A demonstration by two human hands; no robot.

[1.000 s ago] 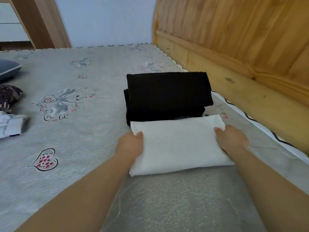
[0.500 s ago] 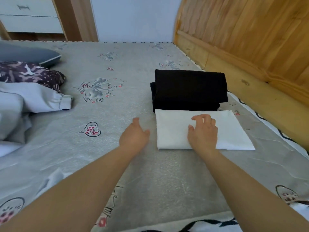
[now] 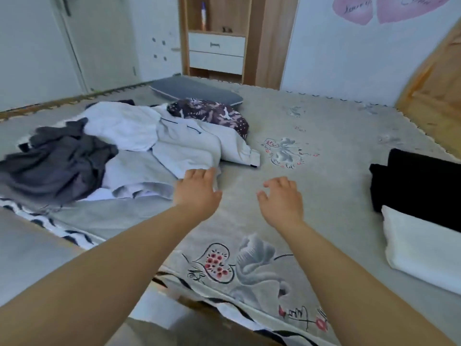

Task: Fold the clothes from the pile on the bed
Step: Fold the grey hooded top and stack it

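Note:
A loose pile of clothes lies on the left of the bed: a dark grey garment [image 3: 57, 161], a white one [image 3: 122, 126] and a pale grey top [image 3: 189, 146]. My left hand [image 3: 198, 189] reaches out, fingers straight, its tips at the near edge of the pale grey top. My right hand [image 3: 280, 198] hovers over bare bedspread with fingers loosely spread, holding nothing. At the right edge sit a folded black garment [image 3: 419, 181] and a folded white garment [image 3: 424, 250] in front of it.
The grey bedspread [image 3: 324, 186] has heart and flower prints. A patterned dark cushion [image 3: 212, 116] and a grey pillow [image 3: 197, 92] lie behind the pile. A wooden headboard [image 3: 436, 96] stands at the right, a wooden shelf unit with drawers [image 3: 217, 51] at the back.
My view has swung left from the folded stack to the pile. Both hands have left the folded white garment; the left now reaches the pale grey top.

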